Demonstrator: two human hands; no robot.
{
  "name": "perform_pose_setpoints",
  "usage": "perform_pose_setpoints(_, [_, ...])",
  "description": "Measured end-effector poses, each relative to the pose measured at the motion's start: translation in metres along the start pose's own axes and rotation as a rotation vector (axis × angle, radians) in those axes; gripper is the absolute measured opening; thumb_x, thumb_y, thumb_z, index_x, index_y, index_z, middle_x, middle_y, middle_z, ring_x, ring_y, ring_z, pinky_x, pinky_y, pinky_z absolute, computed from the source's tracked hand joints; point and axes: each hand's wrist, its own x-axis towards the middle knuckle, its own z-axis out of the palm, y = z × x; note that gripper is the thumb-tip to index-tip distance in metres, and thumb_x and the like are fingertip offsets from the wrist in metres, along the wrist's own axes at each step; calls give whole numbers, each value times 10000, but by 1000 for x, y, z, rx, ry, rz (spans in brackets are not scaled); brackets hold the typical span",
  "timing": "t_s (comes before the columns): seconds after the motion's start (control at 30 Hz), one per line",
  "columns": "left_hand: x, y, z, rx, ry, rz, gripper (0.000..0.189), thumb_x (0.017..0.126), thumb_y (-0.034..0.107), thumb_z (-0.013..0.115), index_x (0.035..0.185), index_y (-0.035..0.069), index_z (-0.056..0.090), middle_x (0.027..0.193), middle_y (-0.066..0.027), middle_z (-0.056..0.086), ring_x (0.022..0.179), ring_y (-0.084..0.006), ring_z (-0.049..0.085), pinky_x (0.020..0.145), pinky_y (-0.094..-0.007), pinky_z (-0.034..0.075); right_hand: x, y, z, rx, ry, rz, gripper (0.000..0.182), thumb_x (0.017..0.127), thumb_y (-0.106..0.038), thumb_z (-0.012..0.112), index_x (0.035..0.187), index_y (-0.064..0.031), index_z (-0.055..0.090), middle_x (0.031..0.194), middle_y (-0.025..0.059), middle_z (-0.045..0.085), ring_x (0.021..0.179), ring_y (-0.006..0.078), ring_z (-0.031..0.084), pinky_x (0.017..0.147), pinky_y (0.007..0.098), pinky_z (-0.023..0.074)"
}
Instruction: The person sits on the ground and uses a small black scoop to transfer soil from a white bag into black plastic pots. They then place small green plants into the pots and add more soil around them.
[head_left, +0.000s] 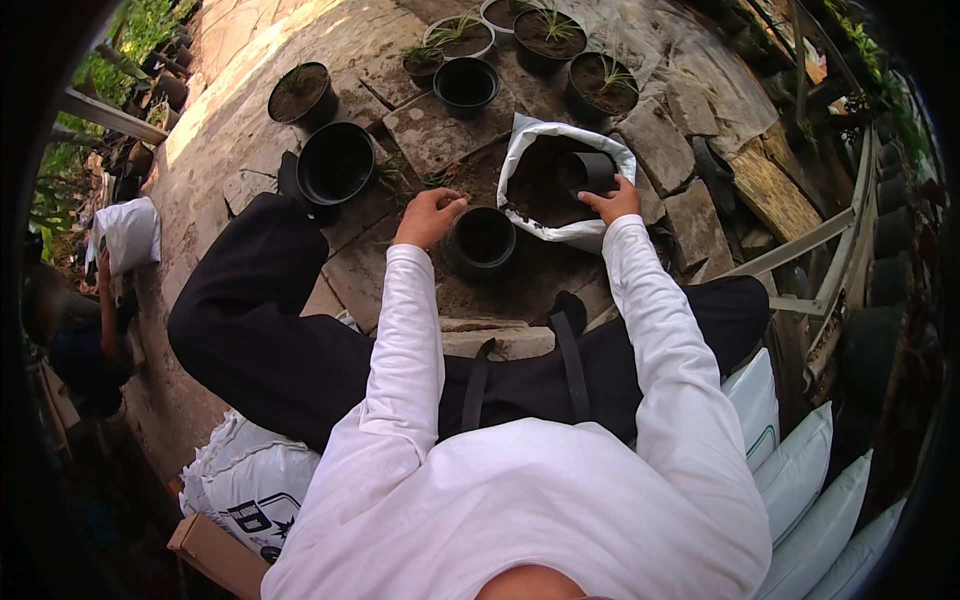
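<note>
In the open white sack (517, 142) of dark soil, my right hand (619, 201) grips a small black plastic cup (595, 171) by its near side. The cup lies tilted at the right of the sack, and its mouth is turned toward the soil (541, 184). My left hand (429, 217) is at the upper left rim of a black plastic pot (484, 262), its fingers curled; whether they touch the rim or pinch something is unclear. This pot stands between my legs, left of the sack, with a dark inside.
Beyond are two black pots (336, 163) (466, 81) with dark insides and several planted pots (600, 84). Stone slabs (442, 135) lie uneven underneath. Filled white bags (795, 450) stand at my right; a white sack (255, 480) sits behind left. Another person (86, 345) is at far left, hand on a white bag (135, 232).
</note>
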Motion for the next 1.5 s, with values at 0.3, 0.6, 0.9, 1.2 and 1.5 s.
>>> perform_pose_setpoints(0.3, [3,-18,-1,-43,53,-1,375,915,317,734,1178,50,744,1085,-190,752,1008,-311,724,912,-394,544,-40,-70,-10,279,-112,-114,1020,656,-341,977,1442,59,466,1327,244,617,1155,291,656,941,399,573])
perform_pose_setpoints(0.6, [1,-12,-7,-51,34,12,374,944,300,708,1198,26,726,1098,-169,751,1026,-268,705,932,-381,521,-130,-138,-11,114,-289,-887,871,631,-79,892,1394,-56,473,1388,161,522,1269,370,574,1043,384,521])
perform_pose_setpoints(0.9, [4,-18,-5,-67,65,16,375,926,303,722,1186,33,734,1059,-177,758,982,-286,728,899,-388,546,-68,-96,-3,34,39,-580,874,629,-219,958,1359,-29,516,1348,194,552,1202,370,593,1023,420,505])
perform_pose_setpoints(1.2, [2,-12,-4,-55,14,-1,377,954,285,706,1214,13,716,1096,-158,750,1019,-231,699,928,-361,520,-32,-29,20,-291,3,-299,906,639,-170,947,1389,-23,459,1387,195,501,1298,358,538,1103,408,461])
perform_pose_setpoints(1.5, [2,-11,0,-63,28,-24,362,960,278,700,1210,18,718,1072,-136,752,997,-216,694,900,-357,527,-19,-16,19,-128,-325,116,911,627,-492,961,1273,71,650,1223,219,702,1089,261,697,978,361,542])
